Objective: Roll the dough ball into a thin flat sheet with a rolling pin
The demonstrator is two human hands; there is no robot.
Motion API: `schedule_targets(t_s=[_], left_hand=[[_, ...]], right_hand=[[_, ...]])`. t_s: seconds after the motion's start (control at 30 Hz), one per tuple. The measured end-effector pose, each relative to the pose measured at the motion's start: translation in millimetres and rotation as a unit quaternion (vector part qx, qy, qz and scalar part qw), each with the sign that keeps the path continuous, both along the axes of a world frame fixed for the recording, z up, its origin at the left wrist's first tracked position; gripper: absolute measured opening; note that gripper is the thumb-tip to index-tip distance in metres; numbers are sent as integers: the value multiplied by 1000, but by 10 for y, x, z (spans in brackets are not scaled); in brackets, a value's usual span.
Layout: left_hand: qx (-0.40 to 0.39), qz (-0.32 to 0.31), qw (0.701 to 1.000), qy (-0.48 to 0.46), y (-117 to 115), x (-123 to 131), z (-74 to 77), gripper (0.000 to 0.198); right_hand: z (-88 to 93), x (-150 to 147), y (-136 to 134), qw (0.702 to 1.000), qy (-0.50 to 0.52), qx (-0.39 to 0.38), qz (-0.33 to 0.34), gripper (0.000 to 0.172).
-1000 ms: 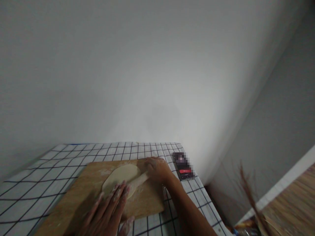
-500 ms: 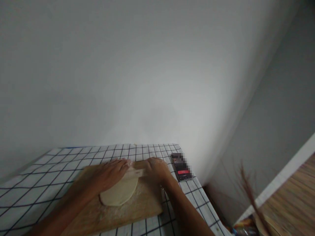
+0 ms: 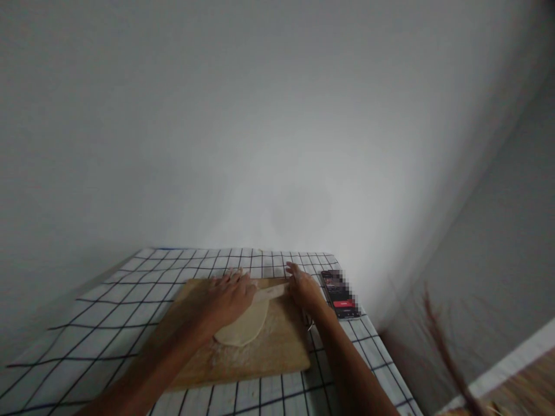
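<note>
A pale rolling pin (image 3: 271,292) lies across the far part of a flat round of dough (image 3: 245,328) on a floured wooden board (image 3: 284,352). My left hand (image 3: 230,296) rests palm down over the pin's left end, fingers stretched and somewhat spread, with flour on the fingertips. This hand hides part of the pin and the dough's upper left side. At the pin's right end, my right hand (image 3: 304,290) has its fingers curled around it, though the grip is partly hidden.
A phone (image 3: 340,294) with a partly blurred screen lies right of the board on a white checked tablecloth (image 3: 143,323). A plain wall (image 3: 269,144) rises behind the table. Thin brown dried stalks (image 3: 442,341) stand beyond its right edge.
The view has shifted, so the table sits farther right. My hands and the rolling pin remain over the dough; my right hand's fingers are more raised.
</note>
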State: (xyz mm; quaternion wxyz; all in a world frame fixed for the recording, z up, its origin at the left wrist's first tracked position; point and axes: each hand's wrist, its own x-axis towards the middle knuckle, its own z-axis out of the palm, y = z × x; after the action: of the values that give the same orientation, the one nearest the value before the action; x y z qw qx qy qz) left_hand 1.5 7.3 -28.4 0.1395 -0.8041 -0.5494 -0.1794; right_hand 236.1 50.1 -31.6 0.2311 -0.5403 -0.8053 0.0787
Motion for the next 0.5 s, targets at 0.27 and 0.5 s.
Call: schedule_targets(t_s=[0.27,0.5], left_hand=[[55,50,997,37,-609,261,-133,51],[183,-3,980,72,-1317,479,-422,64]], right_hand=[[41,153,-49,993,-7,-28,115,59],[-93,137,-21,990,20,-7,143,49]])
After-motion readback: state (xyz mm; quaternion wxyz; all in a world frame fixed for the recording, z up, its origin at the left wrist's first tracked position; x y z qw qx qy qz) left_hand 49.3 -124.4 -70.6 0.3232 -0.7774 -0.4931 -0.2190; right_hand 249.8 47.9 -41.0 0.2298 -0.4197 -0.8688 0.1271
